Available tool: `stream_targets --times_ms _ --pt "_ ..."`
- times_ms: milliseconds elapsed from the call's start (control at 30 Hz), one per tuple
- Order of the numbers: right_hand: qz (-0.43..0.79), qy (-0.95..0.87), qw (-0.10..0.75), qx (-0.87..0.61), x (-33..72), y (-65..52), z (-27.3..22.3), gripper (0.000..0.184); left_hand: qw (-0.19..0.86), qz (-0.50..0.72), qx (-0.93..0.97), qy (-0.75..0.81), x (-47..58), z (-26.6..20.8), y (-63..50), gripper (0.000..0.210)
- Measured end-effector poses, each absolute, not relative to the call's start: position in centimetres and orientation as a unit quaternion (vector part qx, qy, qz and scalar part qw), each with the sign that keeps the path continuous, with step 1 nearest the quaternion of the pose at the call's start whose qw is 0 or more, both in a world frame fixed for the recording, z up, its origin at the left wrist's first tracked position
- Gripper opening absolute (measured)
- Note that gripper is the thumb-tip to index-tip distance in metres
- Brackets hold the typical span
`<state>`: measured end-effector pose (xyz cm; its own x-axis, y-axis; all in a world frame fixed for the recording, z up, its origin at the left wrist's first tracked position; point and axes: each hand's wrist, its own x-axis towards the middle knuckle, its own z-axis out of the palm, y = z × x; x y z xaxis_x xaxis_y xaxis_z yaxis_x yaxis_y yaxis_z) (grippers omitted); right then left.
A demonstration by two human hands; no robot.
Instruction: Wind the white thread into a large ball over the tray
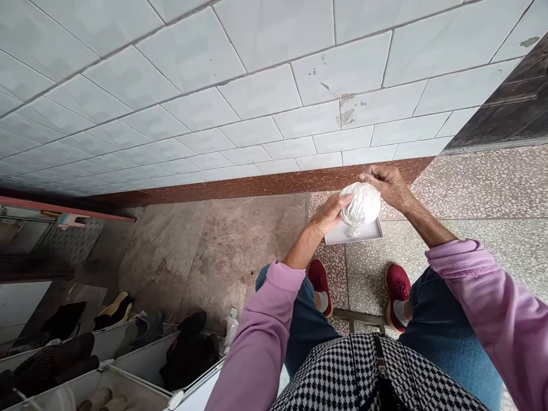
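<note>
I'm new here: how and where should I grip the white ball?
Probably cup the white ball by its rounded left side, from the left, thumb on top, like the left hand: that bulge suits a palm and leaves the gathered end uncovered.

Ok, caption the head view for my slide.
Left hand holds a white bundle over a shallow tray, right hand close by.

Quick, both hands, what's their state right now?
Left hand: closed on the white, round, wrinkled bundle.
Right hand: fingers curled at the bundle's upper right edge; whether it grips anything cannot be told.
</note>
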<state>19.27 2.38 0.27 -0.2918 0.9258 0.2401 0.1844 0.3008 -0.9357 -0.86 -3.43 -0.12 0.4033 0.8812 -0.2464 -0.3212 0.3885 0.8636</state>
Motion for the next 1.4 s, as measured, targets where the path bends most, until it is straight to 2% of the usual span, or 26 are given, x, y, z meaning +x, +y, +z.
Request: stream_targets --times_ms 133,233,400,533,733,833,1000,1167,1400 --pt "0.416 -0.687 0.414 -0.428 18.0 1.7 -0.5 0.047 0.733 0.480 0.331 0.350 -1.0 0.4 -2.8 0.079" --pt "0.372 -0.722 0.367 -0.453 17.0 0.6 -0.9 0.035 0.702 0.541 0.292 0.359 -1.2 0.9 -2.1 0.076" --pt "0.362 -0.770 0.281 -0.444 15.3 -2.1 -0.8 0.022 0.626 0.600 0.262 0.423 -1.7 0.7 -1.2 0.057" --pt "0.372 -0.788 0.247 -0.423 14.8 -3.9 0.3 0.026 0.572 0.611 0.271 0.475 -2.4 -0.4 -0.7 0.054" --pt "0.390 -0.808 0.264 -0.353 15.7 -4.8 3.0 0.031 0.412 0.565 0.388 0.601 -3.5 -1.1 0.1 0.060" --pt "0.374 -0.808 0.292 -0.349 17.0 -4.1 4.2 0.035 0.381 0.529 0.462 0.602 -3.5 -0.8 -0.2 0.063" --pt "0.295 -0.794 0.329 -0.419 20.0 -1.5 4.7 0.035 0.477 0.447 0.537 0.533 -2.4 -0.5 -1.7 0.055" --pt "0.287 -0.787 0.324 -0.439 21.2 0.0 3.6 0.032 0.591 0.386 0.530 0.469 -1.7 -1.2 -2.4 0.053" --pt "0.329 -0.762 0.357 -0.429 21.0 1.3 3.0 0.038 0.695 0.379 0.452 0.410 -0.9 -0.7 -2.7 0.079"
